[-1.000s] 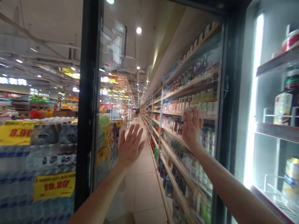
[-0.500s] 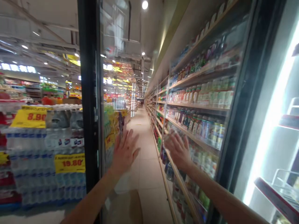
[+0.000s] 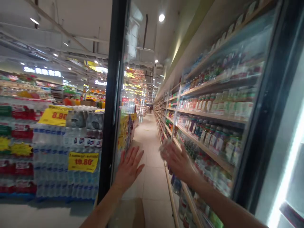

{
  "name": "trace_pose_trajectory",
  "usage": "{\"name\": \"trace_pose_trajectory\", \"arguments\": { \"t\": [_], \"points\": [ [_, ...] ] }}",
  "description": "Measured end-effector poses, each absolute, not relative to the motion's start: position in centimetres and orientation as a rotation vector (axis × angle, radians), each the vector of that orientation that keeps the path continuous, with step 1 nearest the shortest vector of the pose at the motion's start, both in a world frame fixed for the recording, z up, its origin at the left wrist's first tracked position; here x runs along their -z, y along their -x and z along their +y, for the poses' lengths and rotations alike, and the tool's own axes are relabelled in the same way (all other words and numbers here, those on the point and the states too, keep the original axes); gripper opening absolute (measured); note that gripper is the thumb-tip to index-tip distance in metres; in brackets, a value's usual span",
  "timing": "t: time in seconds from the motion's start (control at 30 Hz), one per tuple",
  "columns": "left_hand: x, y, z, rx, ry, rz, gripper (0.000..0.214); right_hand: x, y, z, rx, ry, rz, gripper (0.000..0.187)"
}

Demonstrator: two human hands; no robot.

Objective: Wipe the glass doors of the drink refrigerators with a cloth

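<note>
The glass door (image 3: 135, 28) in its dark frame (image 3: 113, 95) stands in front of me, and the aisle shows through the pane. My left hand (image 3: 130, 167) lies flat against the glass near the left frame, its fingers stretched and spread, with nothing in it. Right of the middle, my right hand (image 3: 181, 166) is pressed to the glass with its fingers close together. Under its fingertips is a pale crumpled cloth (image 3: 165, 149), blurred by motion, so its exact kind is unclear.
Beyond the pane, long shelves (image 3: 213, 115) of bottled drinks run down the right side of the aisle floor (image 3: 152, 177). Stacked water bottles (image 3: 52, 158) with yellow price signs (image 3: 83, 161) stand at left. A bright light strip (image 3: 288, 177) glows inside the cooler at right.
The view has turned slightly left, so the door and shelves sit further right. My right hand has moved left and down over the glass, closer to my left hand, which stays flat on the pane.
</note>
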State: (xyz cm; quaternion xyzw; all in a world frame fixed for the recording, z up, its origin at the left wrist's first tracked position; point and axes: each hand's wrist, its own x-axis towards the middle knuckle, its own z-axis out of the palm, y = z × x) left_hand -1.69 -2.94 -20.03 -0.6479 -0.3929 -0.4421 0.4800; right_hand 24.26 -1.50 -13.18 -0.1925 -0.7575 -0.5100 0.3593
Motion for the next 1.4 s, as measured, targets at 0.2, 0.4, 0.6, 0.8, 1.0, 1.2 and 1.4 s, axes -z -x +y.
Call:
{"name": "trace_pose_trajectory", "arguments": {
  "t": [0.2, 0.4, 0.6, 0.8, 1.0, 1.2, 1.4],
  "points": [
    [18.9, 2.0, -4.3, 1.089, 1.57, -1.02, 0.053, 10.5, -23.7, -1.1, 1.238, 0.61, -1.779, 0.039],
    [16.7, 1.5, -4.7, 1.154, 1.387, -1.138, 0.046, 10.2, -24.0, -1.4, 1.317, 0.321, -2.055, 0.039],
    [17.1, 1.6, -5.0, 1.182, 1.359, -1.076, 0.044, 7.1, -25.7, -1.4, 1.238, 0.695, -1.516, 0.045],
    [17.2, 1.5, -5.6, 1.237, 1.363, -1.041, 0.053, 8.8, -24.2, -1.9, 1.337, 0.372, -1.935, 0.045],
    [17.4, 1.4, -5.7, 1.329, 1.365, -1.018, 0.058, 1.3, -30.0, -0.2, 1.01, 0.877, -1.166, 0.048],
    [17.6, 2.4, -5.0, 1.201, 1.345, -0.962, 0.063, 0.7, -31.0, -1.0, 1.229, 0.814, -1.537, 0.045],
    [17.6, 2.9, -4.9, 1.146, 1.322, -0.958, 0.067, -3.0, -37.8, 0.2, 0.879, 1.038, -0.921, 0.048]
  ]
}}
